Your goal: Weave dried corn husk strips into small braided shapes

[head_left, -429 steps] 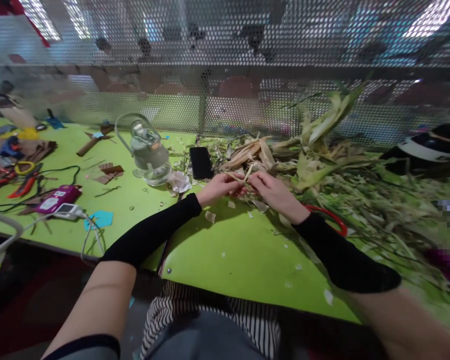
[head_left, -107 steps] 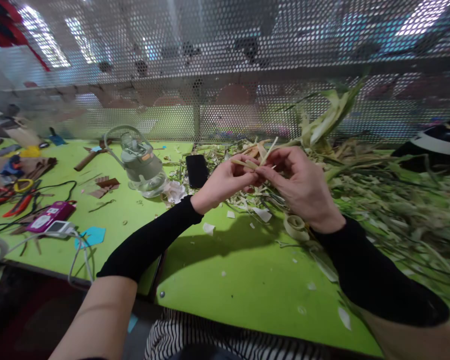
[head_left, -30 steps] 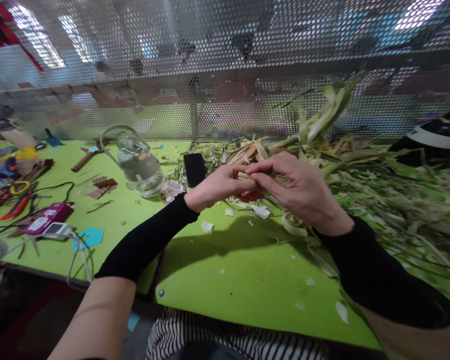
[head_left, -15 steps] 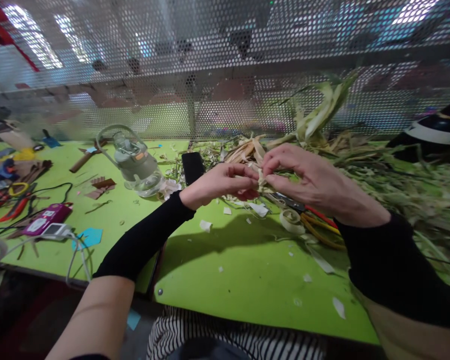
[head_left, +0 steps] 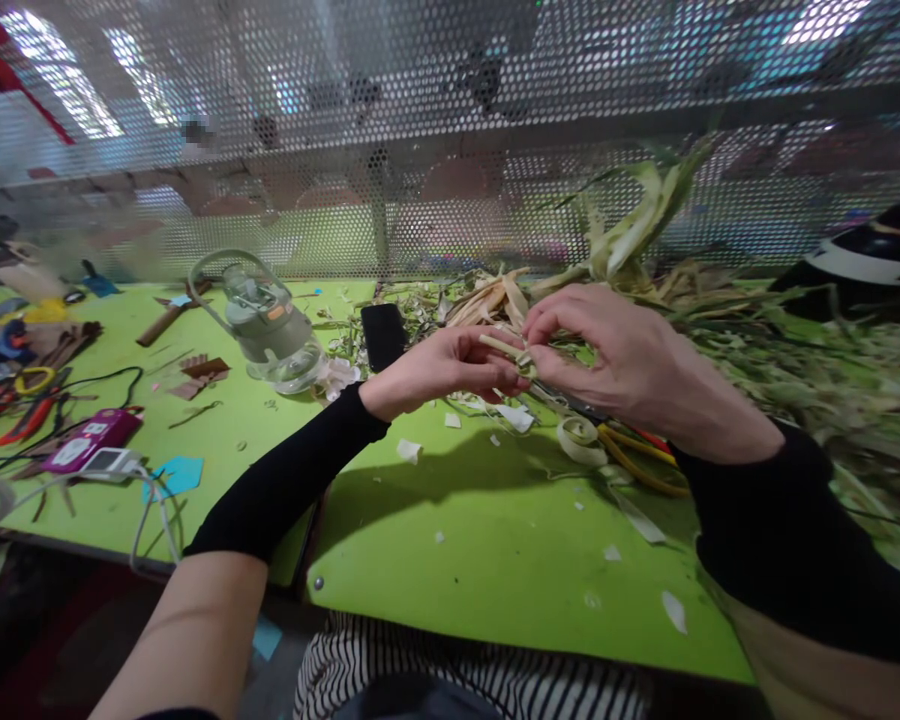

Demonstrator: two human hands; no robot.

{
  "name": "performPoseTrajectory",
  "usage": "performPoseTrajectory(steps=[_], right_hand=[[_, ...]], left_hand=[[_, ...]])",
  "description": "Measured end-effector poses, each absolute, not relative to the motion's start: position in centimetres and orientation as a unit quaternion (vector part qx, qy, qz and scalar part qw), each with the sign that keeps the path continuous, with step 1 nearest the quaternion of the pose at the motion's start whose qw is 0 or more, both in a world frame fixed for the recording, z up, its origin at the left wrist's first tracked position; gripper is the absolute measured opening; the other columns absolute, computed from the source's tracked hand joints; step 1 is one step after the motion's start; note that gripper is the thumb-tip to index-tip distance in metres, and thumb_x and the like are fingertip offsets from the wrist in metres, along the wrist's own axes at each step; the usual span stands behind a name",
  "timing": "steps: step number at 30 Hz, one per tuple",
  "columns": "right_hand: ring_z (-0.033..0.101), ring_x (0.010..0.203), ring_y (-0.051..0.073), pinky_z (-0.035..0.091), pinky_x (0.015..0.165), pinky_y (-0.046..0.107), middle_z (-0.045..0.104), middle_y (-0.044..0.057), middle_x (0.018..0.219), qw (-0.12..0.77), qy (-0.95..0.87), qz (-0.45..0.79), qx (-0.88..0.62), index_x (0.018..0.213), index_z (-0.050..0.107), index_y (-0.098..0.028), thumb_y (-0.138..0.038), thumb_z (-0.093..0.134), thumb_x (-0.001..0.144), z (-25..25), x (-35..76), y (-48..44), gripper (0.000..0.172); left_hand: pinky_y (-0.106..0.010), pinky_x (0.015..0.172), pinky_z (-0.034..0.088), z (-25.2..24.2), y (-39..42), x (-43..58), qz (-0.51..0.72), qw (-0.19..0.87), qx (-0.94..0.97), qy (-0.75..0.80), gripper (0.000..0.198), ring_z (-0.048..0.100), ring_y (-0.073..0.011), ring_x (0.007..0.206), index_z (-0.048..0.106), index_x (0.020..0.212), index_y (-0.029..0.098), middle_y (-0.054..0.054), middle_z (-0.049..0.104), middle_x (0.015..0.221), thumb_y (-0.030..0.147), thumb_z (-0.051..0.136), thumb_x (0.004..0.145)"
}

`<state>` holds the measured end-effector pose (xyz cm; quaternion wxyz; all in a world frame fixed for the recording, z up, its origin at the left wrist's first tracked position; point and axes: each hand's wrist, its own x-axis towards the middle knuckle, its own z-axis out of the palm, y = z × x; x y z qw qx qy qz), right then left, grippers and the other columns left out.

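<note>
Between my fingertips is a small piece of pale corn husk (head_left: 504, 347), with a light, stick-like end pointing left. My left hand (head_left: 454, 365) is closed around its lower side, thumb and fingers pinching it. From the right, my right hand (head_left: 607, 365) pinches the same piece between thumb and index finger. The exact shape of the piece is partly hidden by the fingers. Just below my right hand lie a roll of pale tape (head_left: 581, 440) and pliers with red and yellow handles (head_left: 641, 455).
A heap of shredded husk (head_left: 810, 360) covers the right side, with dry husks (head_left: 487, 300) behind my hands. A phone (head_left: 383, 337) and a water bottle (head_left: 274, 330) stand left of them. Farther left are a purple power strip (head_left: 94, 440) and a hammer (head_left: 166, 318). Perforated metal screen (head_left: 420, 200) closes the back.
The husk piece has turned between my fingers, so its pale stick-like end now shows, pointing left over my left hand. Both hands stay in nearly the same place.
</note>
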<state>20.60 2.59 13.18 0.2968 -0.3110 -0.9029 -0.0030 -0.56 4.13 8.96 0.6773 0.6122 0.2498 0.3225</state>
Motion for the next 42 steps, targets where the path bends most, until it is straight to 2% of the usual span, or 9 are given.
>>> performPoseTrajectory(steps=[4,14,18,23,29,34,38,42], right_hand=[[0.064,0.084,0.025,0.047,0.074,0.04,0.069,0.008,0.088,0.282,-0.907,0.004,-0.313,0.082,0.056,-0.024,-0.026,0.054,0.094,13.3,20.8,2.6,0.013],[0.066,0.085,0.021,0.047,0.078,0.035,0.072,0.008,0.09,0.265,-0.93,-0.006,-0.253,0.089,0.066,-0.018,-0.024,0.057,0.099,13.7,21.7,2.4,0.015],[0.065,0.08,0.019,0.048,0.073,0.034,0.072,0.009,0.088,0.289,-0.923,-0.001,-0.253,0.091,0.068,-0.016,-0.026,0.056,0.101,13.6,21.6,2.4,0.019],[0.065,0.077,0.017,0.047,0.069,0.032,0.072,0.007,0.086,0.295,-0.918,0.008,-0.264,0.092,0.07,-0.015,-0.025,0.058,0.1,13.6,21.6,2.3,0.017],[0.063,0.076,0.019,0.047,0.069,0.034,0.071,0.01,0.084,0.281,-0.922,-0.054,-0.262,0.096,0.07,-0.012,-0.022,0.055,0.101,13.6,21.7,2.6,0.019],[0.061,0.074,0.019,0.047,0.068,0.034,0.069,0.009,0.081,0.27,-0.934,-0.061,-0.227,0.092,0.068,-0.013,-0.022,0.054,0.102,13.7,21.8,2.8,0.019],[0.062,0.076,0.018,0.047,0.071,0.034,0.069,0.009,0.083,0.259,-0.942,-0.036,-0.21,0.094,0.069,-0.014,-0.02,0.055,0.101,13.7,22.1,2.8,0.017],[0.064,0.081,0.019,0.048,0.074,0.034,0.07,0.01,0.089,0.257,-0.946,-0.02,-0.196,0.097,0.071,-0.013,-0.022,0.056,0.102,13.8,22.4,2.8,0.018]], left_hand=[[-0.025,0.075,0.056,9.0,4.1,-0.6,0.317,0.68,0.609,0.257,0.027,0.074,-0.0125,0.085,0.066,0.111,0.012,-0.008,0.079,0.095,0.016,0.075,0.086],[-0.022,0.071,0.054,9.4,3.7,-0.4,0.301,0.681,0.612,0.267,0.027,0.066,-0.0064,0.069,0.062,0.1,0.013,0.003,0.068,0.076,0.019,0.08,0.082],[-0.023,0.069,0.054,8.9,4.0,-0.5,0.298,0.678,0.626,0.244,0.029,0.071,-0.0098,0.074,0.062,0.104,0.014,-0.002,0.074,0.082,0.027,0.08,0.085],[-0.023,0.071,0.056,8.4,4.4,-0.7,0.293,0.683,0.627,0.232,0.038,0.076,-0.0144,0.088,0.063,0.111,0.015,-0.01,0.08,0.102,0.037,0.081,0.086],[-0.025,0.082,0.059,8.4,4.3,-0.5,0.333,0.689,0.596,0.241,0.029,0.077,-0.0125,0.09,0.068,0.115,0.013,-0.01,0.081,0.101,0.034,0.071,0.095],[-0.024,0.081,0.059,8.3,4.2,-0.3,0.34,0.689,0.579,0.272,0.023,0.077,-0.0113,0.084,0.069,0.115,0.012,-0.009,0.081,0.097,0.028,0.065,0.099],[-0.021,0.074,0.057,8.3,4.2,-0.1,0.334,0.698,0.573,0.271,0.017,0.075,-0.0094,0.076,0.069,0.108,0.012,-0.006,0.08,0.089,0.026,0.064,0.1],[-0.021,0.074,0.057,8.3,4.1,0.0,0.335,0.707,0.564,0.265,0.013,0.074,-0.0091,0.074,0.069,0.103,0.012,-0.006,0.08,0.085,0.023,0.061,0.101]])
